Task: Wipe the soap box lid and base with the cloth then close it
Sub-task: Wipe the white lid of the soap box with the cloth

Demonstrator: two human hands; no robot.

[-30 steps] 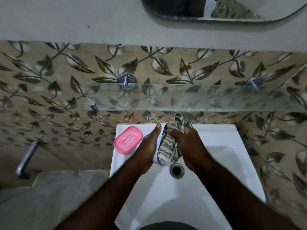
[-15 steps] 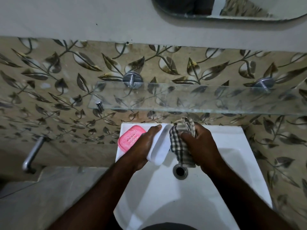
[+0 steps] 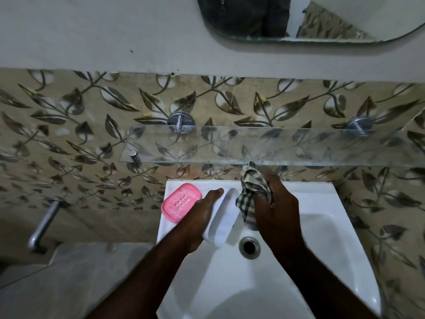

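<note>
My left hand [image 3: 202, 217] grips a white soap box part [image 3: 224, 218], held on edge over the white sink [image 3: 322, 226]. My right hand [image 3: 279, 209] is closed on a checked cloth [image 3: 249, 196], which is bunched against the white part's upper right side. The pink soap box part [image 3: 180, 201], with small drain holes, lies flat on the sink's back left corner, just left of my left hand. I cannot tell which part is lid and which is base.
The drain [image 3: 249, 247] sits below the hands in the basin. A glass shelf [image 3: 264, 146] on metal pegs juts out just above the hands. A mirror [image 3: 299, 17] hangs higher up. A metal pipe [image 3: 43, 226] sticks out of the wall at left.
The cloth has slid off the white part's face to its upper right side, uncovering the white surface. The camera view shifted slightly; the pink part stayed put.
</note>
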